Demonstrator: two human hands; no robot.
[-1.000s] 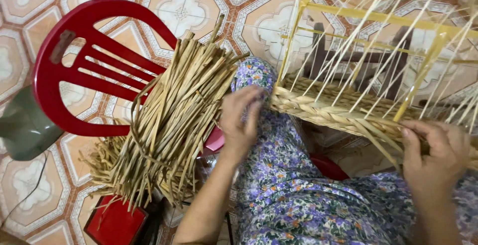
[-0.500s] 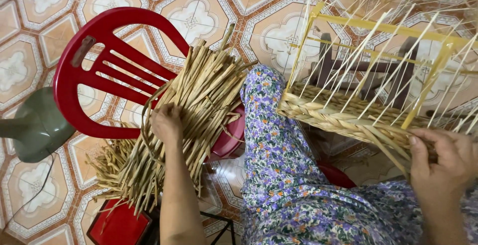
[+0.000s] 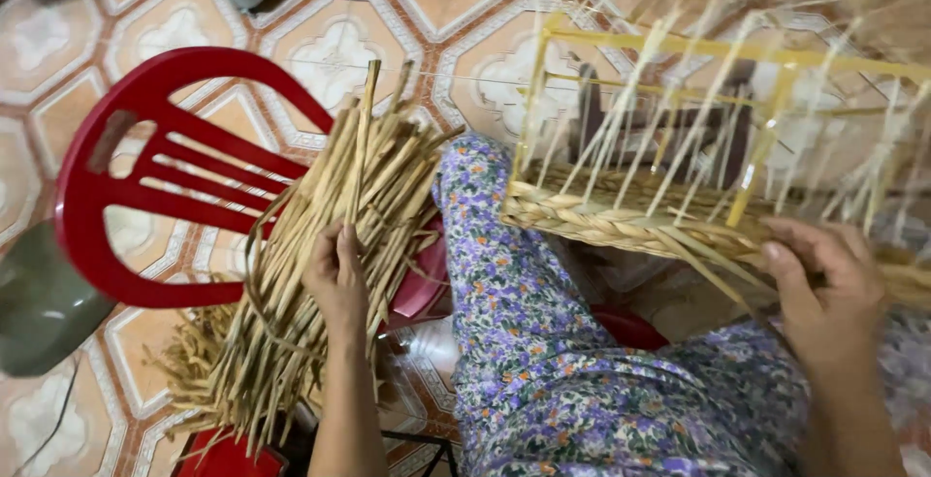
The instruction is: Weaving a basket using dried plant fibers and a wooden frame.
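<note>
A grey-green object lies at the far left on the tiled floor, just left of the red chair. The chair's slatted back reaches out left and up from the bundle of dry straw, which lies across the chair's seat, its ends fanning down past the seat's edge. The left hand rests on the straw right of the chair's back, fingers curled narrow and pinching a single strand that stands up above the rest. Right of the chair, a leg in floral cloth runs down toward the lower edge. Further right, a yellow frame carries a half-woven basket, with upright strands rising from a plaited band. The right hand, well apart from the chair, grips the band's edge, fingers closed over the weave.
</note>
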